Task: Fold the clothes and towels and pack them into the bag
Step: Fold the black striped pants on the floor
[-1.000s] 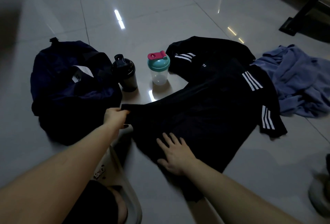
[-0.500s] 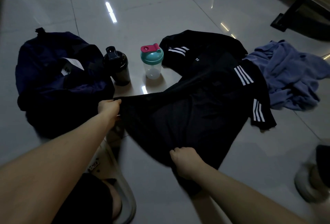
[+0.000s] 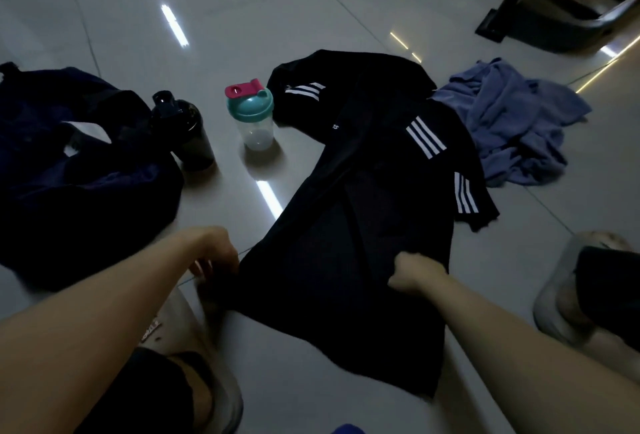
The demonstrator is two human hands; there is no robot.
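Observation:
A black garment with white triple stripes (image 3: 363, 212) lies spread on the tiled floor in the middle. My left hand (image 3: 216, 252) grips its near left corner. My right hand (image 3: 414, 272) clutches a bunch of the fabric near the lower edge and lifts it slightly. A second black striped garment (image 3: 346, 87) lies behind it. A crumpled blue-purple towel (image 3: 512, 125) sits at the right. The dark navy bag (image 3: 69, 170) rests open at the left.
A black shaker bottle (image 3: 187, 136) and a clear shaker with a teal lid and pink cap (image 3: 252, 118) stand between the bag and the clothes. My light shoes (image 3: 568, 291) show at the right and lower left. A black stand base (image 3: 491, 25) is at the far right.
My right hand went from lying flat on the garment to gripping it. Both hands pulled the fabric toward me, and my left hand moved nearer and away from the bag.

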